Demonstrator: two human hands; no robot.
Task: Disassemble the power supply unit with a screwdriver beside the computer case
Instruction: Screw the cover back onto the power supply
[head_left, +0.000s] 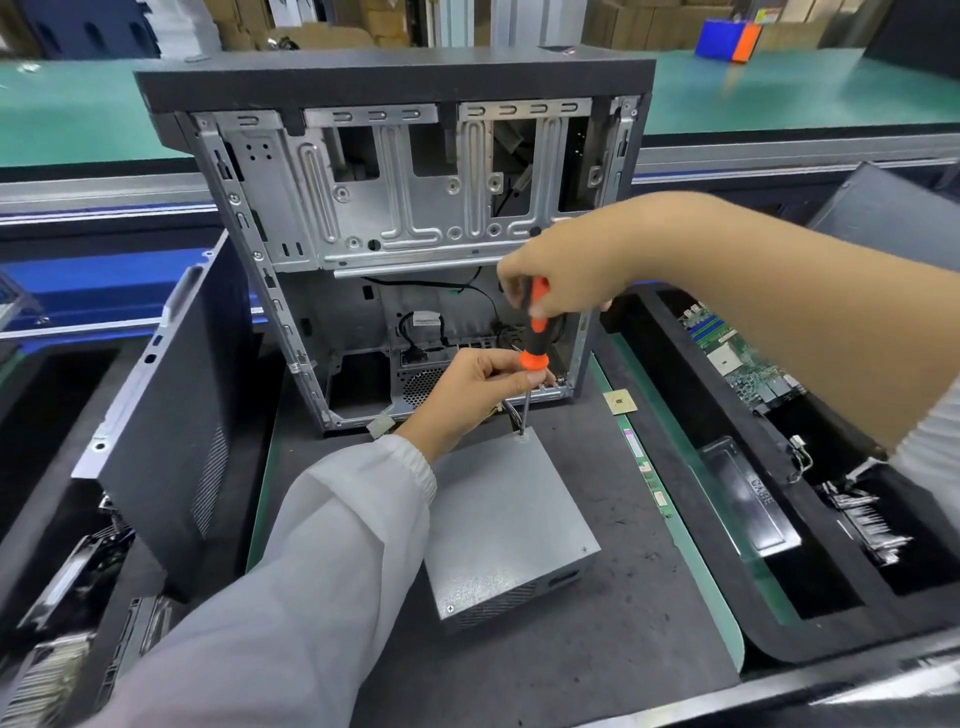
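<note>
A grey metal power supply unit lies flat on the dark mat in front of the open computer case. An orange-and-black screwdriver stands upright with its tip on a screw at the unit's far top corner. My right hand grips the top of the handle from above. My left hand pinches the handle's lower orange collar, just above the shaft. A bundle of wires leaves the unit's far side, partly hidden behind my left hand.
A detached side panel leans at the left of the case. A black foam tray on the right holds a motherboard and other parts. A small chip and memory sticks lie along the mat's right edge.
</note>
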